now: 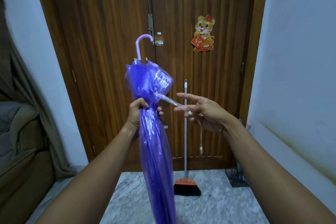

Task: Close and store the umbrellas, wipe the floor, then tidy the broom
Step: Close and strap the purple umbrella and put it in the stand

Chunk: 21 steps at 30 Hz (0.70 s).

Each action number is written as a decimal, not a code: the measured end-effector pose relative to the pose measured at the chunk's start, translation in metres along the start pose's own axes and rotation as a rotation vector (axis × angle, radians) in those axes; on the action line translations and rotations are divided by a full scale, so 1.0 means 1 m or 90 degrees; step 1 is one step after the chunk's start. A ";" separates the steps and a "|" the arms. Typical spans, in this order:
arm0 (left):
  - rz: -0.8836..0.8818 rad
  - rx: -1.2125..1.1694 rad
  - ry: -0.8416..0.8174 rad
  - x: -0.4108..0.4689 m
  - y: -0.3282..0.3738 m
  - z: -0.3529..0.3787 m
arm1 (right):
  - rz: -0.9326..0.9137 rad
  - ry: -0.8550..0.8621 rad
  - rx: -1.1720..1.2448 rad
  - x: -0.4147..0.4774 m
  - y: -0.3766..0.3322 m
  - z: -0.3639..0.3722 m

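Note:
A folded translucent purple umbrella (156, 151) stands upright in front of me, hooked handle (141, 43) on top. My left hand (140, 112) grips the gathered canopy around its upper middle. My right hand (201, 112) pinches the end of the clear closing strap (170, 101), which stretches out to the right from the canopy; its other fingers are spread. A broom (185, 132) with a grey pole and orange-and-black head leans upright against the wooden door behind.
The wooden double door (109, 60) fills the back, with a tiger decoration (203, 32). A black wire umbrella stand (236, 176) sits at the right wall. A brown sofa (20, 151) and curtain are at left. Marble floor (218, 205) lies below.

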<state>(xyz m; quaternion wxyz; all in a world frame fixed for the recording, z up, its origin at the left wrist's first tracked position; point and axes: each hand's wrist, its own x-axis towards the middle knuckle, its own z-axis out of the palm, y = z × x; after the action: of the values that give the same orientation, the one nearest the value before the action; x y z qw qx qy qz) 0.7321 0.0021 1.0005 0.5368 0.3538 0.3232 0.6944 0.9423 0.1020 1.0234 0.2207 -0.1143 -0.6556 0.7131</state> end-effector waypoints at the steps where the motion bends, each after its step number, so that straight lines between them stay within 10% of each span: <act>1: -0.013 -0.008 -0.017 0.000 0.001 0.000 | -0.003 0.036 -0.030 0.003 0.002 0.003; 13: -0.021 -0.008 -0.082 0.000 -0.001 0.008 | -0.063 0.219 -0.086 0.023 0.034 0.010; 21: -0.100 -0.060 -0.182 -0.007 -0.016 0.025 | -0.044 0.052 0.150 0.029 0.019 0.028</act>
<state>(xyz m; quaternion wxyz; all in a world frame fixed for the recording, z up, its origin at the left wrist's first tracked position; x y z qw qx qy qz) 0.7625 0.0004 0.9998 0.6460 0.3972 0.2373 0.6071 0.9013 0.0897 1.0116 0.2832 -0.0936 -0.5612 0.7721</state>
